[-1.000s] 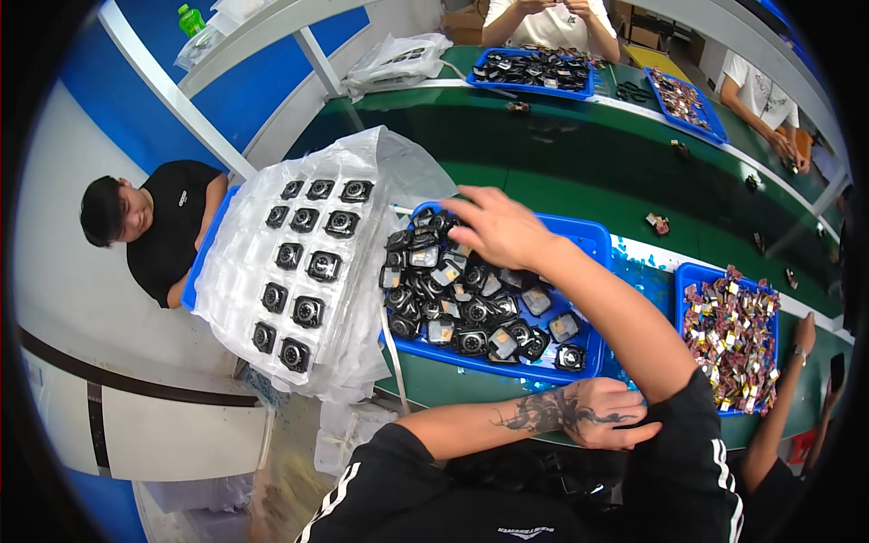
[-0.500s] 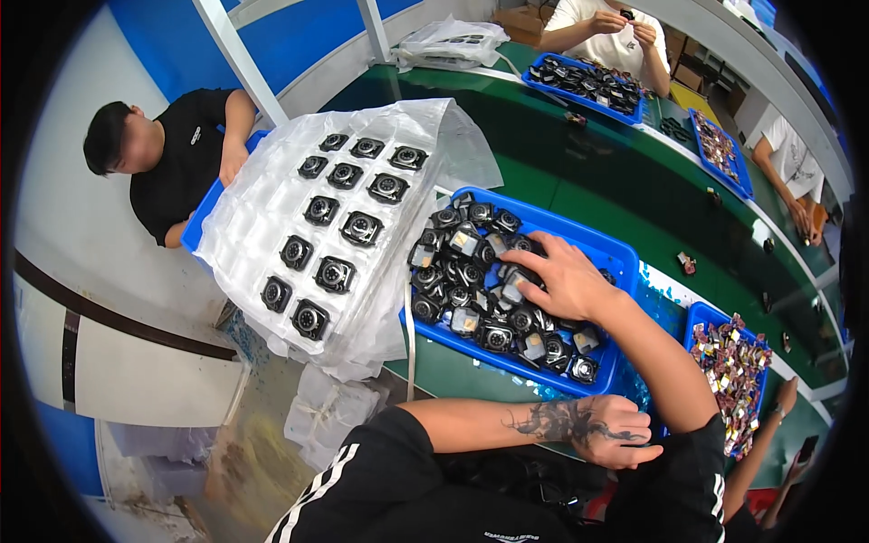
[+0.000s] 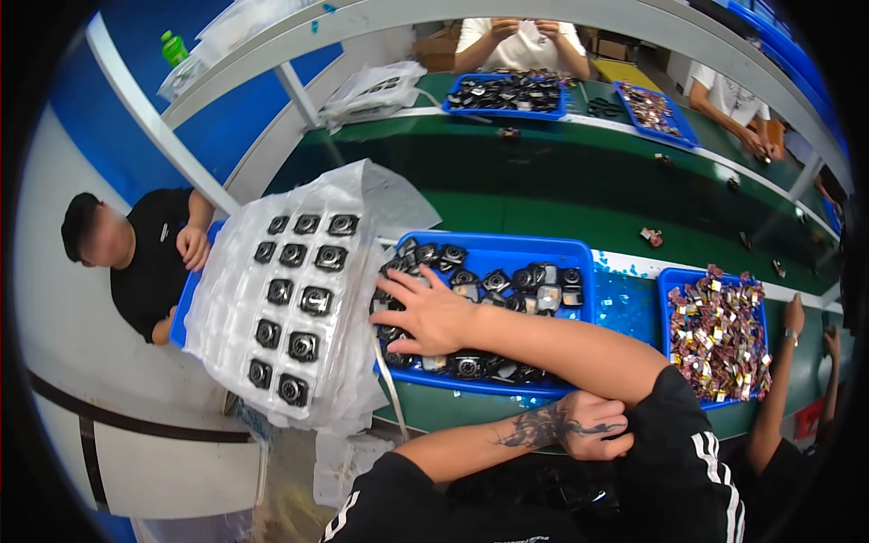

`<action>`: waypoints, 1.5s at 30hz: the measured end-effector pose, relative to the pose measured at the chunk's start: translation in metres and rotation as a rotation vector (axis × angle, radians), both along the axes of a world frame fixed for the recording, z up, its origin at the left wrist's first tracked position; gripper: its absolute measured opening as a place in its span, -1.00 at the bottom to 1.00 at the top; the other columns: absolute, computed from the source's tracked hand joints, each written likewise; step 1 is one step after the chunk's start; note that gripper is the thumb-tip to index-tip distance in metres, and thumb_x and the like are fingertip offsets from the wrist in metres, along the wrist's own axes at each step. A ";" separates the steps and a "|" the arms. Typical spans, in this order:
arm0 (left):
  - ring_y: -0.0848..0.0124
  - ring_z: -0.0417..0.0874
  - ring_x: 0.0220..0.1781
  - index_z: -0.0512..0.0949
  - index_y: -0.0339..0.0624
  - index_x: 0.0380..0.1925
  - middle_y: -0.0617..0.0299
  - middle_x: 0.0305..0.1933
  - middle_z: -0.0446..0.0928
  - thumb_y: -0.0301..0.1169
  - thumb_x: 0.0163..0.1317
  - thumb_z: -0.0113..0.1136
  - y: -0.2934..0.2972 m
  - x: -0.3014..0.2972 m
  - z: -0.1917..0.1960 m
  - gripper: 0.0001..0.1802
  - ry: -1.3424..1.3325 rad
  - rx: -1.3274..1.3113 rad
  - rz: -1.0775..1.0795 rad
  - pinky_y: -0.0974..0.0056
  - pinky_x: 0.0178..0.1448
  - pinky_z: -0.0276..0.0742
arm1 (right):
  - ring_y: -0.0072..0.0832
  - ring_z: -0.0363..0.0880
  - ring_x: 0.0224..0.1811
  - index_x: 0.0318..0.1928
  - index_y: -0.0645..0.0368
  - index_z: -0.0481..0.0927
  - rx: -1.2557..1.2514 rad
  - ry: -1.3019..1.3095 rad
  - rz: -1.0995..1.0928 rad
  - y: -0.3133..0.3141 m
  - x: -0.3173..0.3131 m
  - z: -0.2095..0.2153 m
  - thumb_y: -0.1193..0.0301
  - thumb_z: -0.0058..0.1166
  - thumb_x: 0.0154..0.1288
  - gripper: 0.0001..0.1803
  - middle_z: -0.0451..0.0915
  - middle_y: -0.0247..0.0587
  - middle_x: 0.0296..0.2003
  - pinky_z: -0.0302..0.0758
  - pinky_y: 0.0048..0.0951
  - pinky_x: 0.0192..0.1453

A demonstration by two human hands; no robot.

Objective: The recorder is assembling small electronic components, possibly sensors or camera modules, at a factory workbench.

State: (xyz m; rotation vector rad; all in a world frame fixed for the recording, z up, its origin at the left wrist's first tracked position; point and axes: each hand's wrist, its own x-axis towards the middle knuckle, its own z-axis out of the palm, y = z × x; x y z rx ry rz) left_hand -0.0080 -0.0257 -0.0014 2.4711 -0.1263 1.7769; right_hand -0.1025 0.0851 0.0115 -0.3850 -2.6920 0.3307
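Observation:
My right hand (image 3: pixel 427 314) reaches left across my body into a blue bin (image 3: pixel 579 249) of small black camera-like parts (image 3: pixel 507 282). It lies palm down, fingers spread, on the parts at the bin's left end, beside a clear plastic blister tray (image 3: pixel 272 312) that holds rows of the same black parts. My left hand (image 3: pixel 584 425), on a tattooed forearm, rests curled by the bin's near edge under my right arm. I see nothing in it.
A second blue bin (image 3: pixel 670 299) of small mixed-colour pieces stands to the right, with another person's arm (image 3: pixel 778 398) next to it. A person in black sits at the left behind the tray. Across the green bench (image 3: pixel 561 195), other people work over more blue bins.
My right hand has moved from the middle of the bin to its left end, next to the blister tray. My left hand has stayed by the bin's near edge.

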 end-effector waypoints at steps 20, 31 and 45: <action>0.37 0.50 -0.51 0.54 -0.33 -0.12 0.27 -0.55 0.41 -0.36 0.08 0.35 -0.003 0.000 0.002 -0.61 0.124 -0.095 -0.063 0.34 -0.55 0.41 | 0.03 0.18 0.41 0.22 -0.14 0.48 -0.162 0.012 -0.240 0.004 0.106 0.024 0.13 0.05 0.36 -0.56 0.27 0.08 0.33 0.16 0.16 0.41; 0.28 0.60 -0.40 0.51 -0.22 -0.06 0.19 -0.38 0.54 -0.36 0.18 0.26 0.001 0.006 -0.012 -0.66 0.034 -0.263 -0.013 0.27 -0.44 0.53 | -0.11 0.60 -0.15 -0.28 0.21 0.66 -0.052 -0.205 -0.642 0.033 0.218 0.016 0.47 0.22 0.10 -0.85 0.64 -0.10 -0.29 0.51 -0.12 -0.01; 0.48 0.63 -0.33 0.37 -0.33 0.05 0.12 -0.19 0.56 -0.47 0.41 0.06 0.014 0.018 0.012 -0.73 -0.218 -1.646 -0.280 0.37 -0.32 0.65 | -0.58 0.64 -0.31 -0.02 0.30 0.53 -0.853 0.520 -0.729 -0.110 0.277 0.047 0.54 0.19 0.23 -0.70 0.57 -0.20 -0.29 0.60 -0.53 -0.25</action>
